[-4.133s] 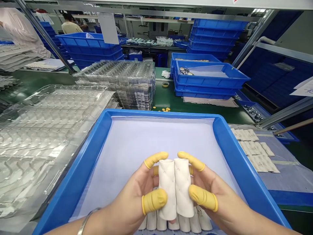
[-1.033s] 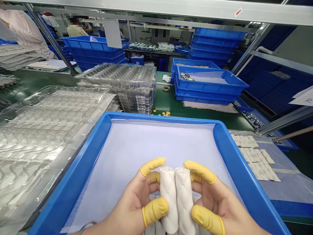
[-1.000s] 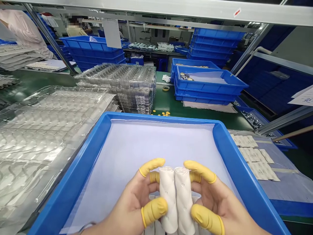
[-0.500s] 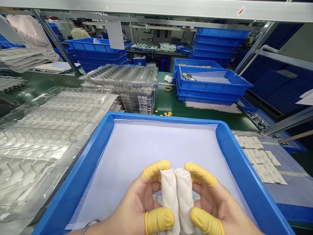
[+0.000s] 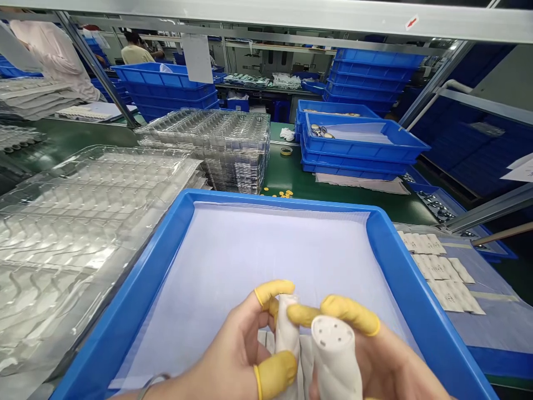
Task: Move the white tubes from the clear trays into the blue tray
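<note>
My left hand (image 5: 233, 347), with yellow finger cots on its fingertips, grips a white tubular roll (image 5: 287, 328) low in the blue tray. My right hand (image 5: 375, 355), also wearing yellow cots, holds a second white roll (image 5: 335, 355) tilted toward me, its flat end showing several small holes. One right-hand cot reaches across to the left roll. Both rolls stand over more white rolls (image 5: 307, 361), mostly hidden by my hands. A thin bracelet (image 5: 152, 380) circles my left wrist.
The blue tray's rim (image 5: 275, 199) surrounds a white liner (image 5: 250, 250). Clear plastic blister trays (image 5: 83, 211) lie on the left, with a tall stack (image 5: 204, 150) behind. Blue crates (image 5: 358, 141) hold metal parts. White packets (image 5: 433, 261) lie right. A co-worker's pink sleeve (image 5: 54, 55) shows far left.
The two rolls, held upright side by side before, have parted. My right hand has tipped its roll toward me, showing the holed end, and the hands sit slightly lower in the tray.
</note>
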The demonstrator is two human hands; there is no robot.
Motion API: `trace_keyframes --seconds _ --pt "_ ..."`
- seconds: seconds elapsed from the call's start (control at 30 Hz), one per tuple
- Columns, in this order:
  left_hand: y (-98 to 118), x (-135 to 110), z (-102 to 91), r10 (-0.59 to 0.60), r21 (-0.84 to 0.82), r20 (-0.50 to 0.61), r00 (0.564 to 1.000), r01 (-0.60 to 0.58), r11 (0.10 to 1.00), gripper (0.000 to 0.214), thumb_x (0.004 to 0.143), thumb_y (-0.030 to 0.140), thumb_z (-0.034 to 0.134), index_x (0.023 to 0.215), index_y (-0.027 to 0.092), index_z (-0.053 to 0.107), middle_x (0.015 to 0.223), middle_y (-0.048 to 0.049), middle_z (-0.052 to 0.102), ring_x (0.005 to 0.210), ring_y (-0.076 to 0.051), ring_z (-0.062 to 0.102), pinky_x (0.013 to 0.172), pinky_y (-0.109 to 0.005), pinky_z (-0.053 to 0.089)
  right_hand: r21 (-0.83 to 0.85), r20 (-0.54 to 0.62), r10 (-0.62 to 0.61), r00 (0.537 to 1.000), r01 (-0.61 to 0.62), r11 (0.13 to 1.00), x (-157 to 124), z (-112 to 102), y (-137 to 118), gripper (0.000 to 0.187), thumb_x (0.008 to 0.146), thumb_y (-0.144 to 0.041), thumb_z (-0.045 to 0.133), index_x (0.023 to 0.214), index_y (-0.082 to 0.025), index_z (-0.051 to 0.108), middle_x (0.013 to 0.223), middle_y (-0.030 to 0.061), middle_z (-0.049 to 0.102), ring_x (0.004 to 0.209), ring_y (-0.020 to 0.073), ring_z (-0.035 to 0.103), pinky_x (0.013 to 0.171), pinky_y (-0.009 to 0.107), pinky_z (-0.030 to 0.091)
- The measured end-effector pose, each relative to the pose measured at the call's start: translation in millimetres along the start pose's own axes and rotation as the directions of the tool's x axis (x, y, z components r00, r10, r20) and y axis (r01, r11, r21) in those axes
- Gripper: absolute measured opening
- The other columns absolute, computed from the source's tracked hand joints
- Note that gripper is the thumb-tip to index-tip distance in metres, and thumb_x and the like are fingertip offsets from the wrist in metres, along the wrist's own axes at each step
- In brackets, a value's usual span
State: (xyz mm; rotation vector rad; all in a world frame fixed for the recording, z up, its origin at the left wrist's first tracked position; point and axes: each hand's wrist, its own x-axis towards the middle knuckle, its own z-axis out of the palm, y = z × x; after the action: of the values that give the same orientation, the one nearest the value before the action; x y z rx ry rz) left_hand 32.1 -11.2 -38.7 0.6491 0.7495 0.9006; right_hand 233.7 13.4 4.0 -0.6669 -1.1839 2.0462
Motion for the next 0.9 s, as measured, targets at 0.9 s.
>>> trace_keyframes --seconds 0.9 --pt "12.3 0.1 1.2 0.073 -0.171 0.085 0.994 -0.057 0.984 0.050 0.088 0.025 0.059 0.133 0.040 0.045 0.118 -0.0053 0.060 0.076 -0.017 0.068 0.065 -0.030 0.052 0.103 -0.070 0.067 0.995 -0.060 0.993 13.3 -13.1 10.4 0.047 0.084 -0.039 0.079 0.123 -0.043 0.054 0.126 0.0031 0.052 0.119 0.0270 0.049 0.064 0.027 0.053"
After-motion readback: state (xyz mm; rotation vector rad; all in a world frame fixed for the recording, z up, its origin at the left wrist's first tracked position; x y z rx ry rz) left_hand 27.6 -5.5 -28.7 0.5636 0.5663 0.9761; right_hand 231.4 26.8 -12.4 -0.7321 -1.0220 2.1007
